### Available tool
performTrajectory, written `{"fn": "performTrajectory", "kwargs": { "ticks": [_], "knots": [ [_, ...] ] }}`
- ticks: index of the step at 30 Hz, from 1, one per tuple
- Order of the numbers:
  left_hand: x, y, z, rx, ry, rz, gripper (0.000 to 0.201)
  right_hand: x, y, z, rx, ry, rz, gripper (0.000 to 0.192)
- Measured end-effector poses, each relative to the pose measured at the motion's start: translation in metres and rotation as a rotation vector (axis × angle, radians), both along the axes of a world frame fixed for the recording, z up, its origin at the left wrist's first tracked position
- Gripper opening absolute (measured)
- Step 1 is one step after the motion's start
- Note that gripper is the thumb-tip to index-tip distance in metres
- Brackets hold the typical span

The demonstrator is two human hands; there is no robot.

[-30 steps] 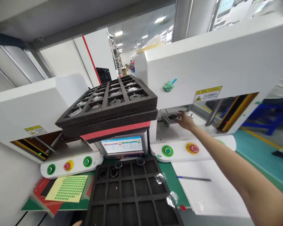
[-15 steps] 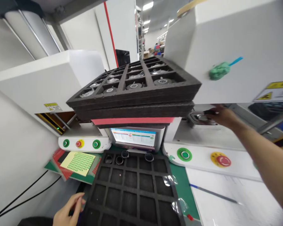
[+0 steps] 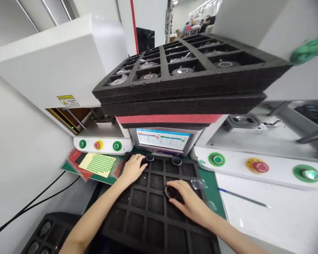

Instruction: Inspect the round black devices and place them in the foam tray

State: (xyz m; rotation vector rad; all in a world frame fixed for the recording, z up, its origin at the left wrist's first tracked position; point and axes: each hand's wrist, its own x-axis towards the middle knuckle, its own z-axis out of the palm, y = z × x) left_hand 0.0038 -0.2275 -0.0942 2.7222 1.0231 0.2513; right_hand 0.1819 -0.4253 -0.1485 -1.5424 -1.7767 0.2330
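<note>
Black ring (image 3: 171, 192) (pinched) in right hand (image 3: 189, 204)

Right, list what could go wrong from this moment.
The stacked foam trays overhang the monitor above both hands; a bump could tip them. The right hand holds a round black part over the foam tray; it may seat crooked. The left hand could knock the loose part at the rim.
</note>
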Motion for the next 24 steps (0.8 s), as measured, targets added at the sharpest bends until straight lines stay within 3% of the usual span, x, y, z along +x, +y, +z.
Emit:
{"fn": "performTrajectory", "kwargs": {
  "ticks": [2,5,9,12,19,24],
  "knots": [
    [0.021,0.010,-0.004,-0.005,0.064,-0.002,0.028,-0.012,0.008,0.000,-0.035,-0.028,0.056,0.049],
    [0.038,0.023,-0.009,-0.031,0.130,-0.028,0.030,-0.004,0.014,0.003,-0.081,-0.074,0.062,0.049],
    [0.046,0.039,-0.016,-0.077,0.117,-0.068,0.026,0.027,0.036,0.002,-0.099,-0.163,-0.079,0.033],
    [0.043,0.041,-0.016,-0.076,0.001,-0.125,0.024,0.048,0.061,-0.009,-0.090,-0.243,-0.202,0.031],
    [-0.004,0.000,0.015,0.086,-0.548,-0.377,0.038,0.061,0.077,-0.033,-0.098,-0.274,-0.326,0.032],
    [-0.025,-0.036,0.037,0.167,-0.826,-0.451,0.044,0.059,0.075,-0.037,-0.118,-0.205,-0.379,0.034]
  ]
}}
